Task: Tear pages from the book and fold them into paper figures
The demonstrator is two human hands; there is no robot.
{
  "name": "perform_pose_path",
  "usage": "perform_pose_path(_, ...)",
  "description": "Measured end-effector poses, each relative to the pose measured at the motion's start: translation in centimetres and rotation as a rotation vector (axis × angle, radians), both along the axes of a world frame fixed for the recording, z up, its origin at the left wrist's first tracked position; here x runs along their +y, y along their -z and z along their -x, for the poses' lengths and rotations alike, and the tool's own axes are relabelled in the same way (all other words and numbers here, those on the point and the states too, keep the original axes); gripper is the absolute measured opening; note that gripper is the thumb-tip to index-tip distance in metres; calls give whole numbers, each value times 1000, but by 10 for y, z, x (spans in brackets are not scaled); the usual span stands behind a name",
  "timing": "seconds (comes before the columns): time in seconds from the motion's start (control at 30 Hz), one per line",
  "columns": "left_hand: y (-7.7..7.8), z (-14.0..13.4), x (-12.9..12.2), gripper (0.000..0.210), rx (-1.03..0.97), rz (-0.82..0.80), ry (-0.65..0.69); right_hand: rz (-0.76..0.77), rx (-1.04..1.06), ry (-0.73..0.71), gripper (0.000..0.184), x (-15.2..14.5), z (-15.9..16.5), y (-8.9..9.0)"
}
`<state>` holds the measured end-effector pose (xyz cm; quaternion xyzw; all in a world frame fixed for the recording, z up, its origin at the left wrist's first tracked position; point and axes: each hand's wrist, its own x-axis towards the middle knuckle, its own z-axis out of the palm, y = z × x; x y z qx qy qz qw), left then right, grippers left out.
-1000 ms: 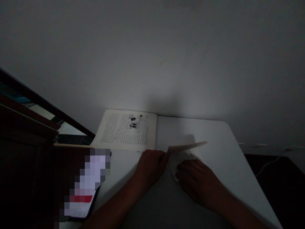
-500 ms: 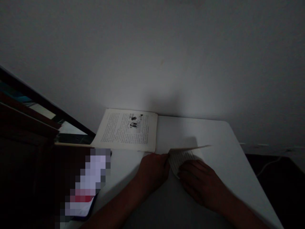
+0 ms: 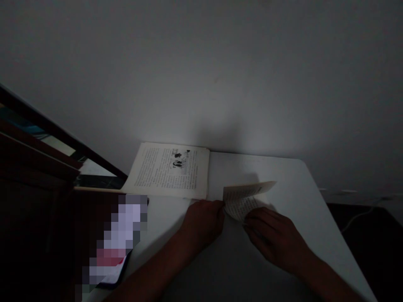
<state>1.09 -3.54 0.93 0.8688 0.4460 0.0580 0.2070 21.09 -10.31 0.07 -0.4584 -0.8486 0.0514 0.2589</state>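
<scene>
**Folded page in your hands**

A cream, printed paper sheet (image 3: 244,202) is bent over the white, round-cornered surface (image 3: 267,165), one flap raised. Your left hand (image 3: 206,222), fingers curled closed, pinches its left edge. Your right hand (image 3: 273,237), fingers half bent, touches its near right part; whether it grips, you cannot tell. Beyond your left hand lie flat, cream printed pages (image 3: 157,167); nearer you, a dark-edged phone (image 3: 122,235) is lit.

The printed paper (image 3: 242,205), off-white with rows of small dark characters, is bent into two flaps, the upper tilted up, the lower curving toward the near side. It is inward of the tabletop's (image 3: 302,209) right edge, apart from the far edge.
</scene>
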Motion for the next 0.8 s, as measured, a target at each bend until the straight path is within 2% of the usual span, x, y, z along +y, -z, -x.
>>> perform_pose_path(0.3, 0, -1, 2, 33, 26, 6, -10, 32, 46, 101, 16, 4, -6, 1)
perform_pose_path(0.47, 0, -3, 3, 32, 49, 4, -11, 97, 122, 165, 16, 7, -6, 1)
perform_pose_path(0.8, 1, -3, 3, 29, -98, -17, -24, 180, 241, 320, 14, 14, -1, 3)
